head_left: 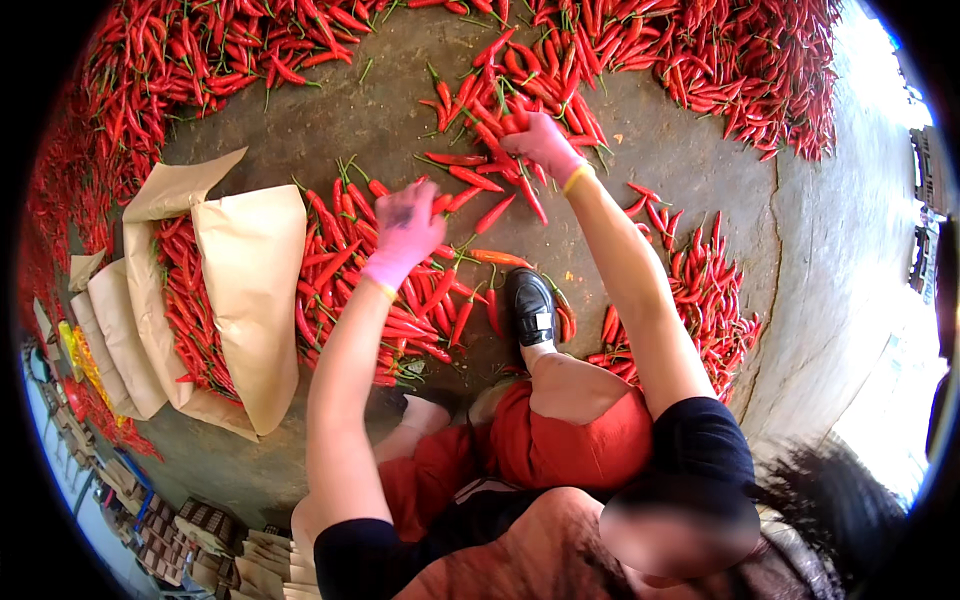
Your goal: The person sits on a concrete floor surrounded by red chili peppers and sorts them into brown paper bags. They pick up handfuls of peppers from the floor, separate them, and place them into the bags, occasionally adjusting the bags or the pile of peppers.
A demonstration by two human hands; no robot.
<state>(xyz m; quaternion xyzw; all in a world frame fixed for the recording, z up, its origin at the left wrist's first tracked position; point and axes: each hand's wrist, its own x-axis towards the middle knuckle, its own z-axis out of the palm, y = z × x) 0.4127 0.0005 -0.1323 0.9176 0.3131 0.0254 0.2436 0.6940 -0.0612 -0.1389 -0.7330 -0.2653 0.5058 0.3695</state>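
My left hand (408, 228), in a pink glove with a dark stain on its back, is over the edge of a loose pile of red chili peppers (335, 235). Its fingertips are blurred beside a chili, and whether they grip it is unclear. Farther ahead and to the right, my right hand (548, 148), in a pink glove with a yellow cuff, has its fingers closed around red chili peppers (514, 122) at the near end of a heap. Several single chilies with green stems lie scattered on the floor between both hands.
A brown paper sack (250, 290) packed with chilies lies open at the left, more paper (120, 330) beside it. Large chili heaps (230, 50) spread across the far side. A smaller pile (700, 310) sits right of my black shoe (531, 305). The concrete floor (810, 290) has a crack.
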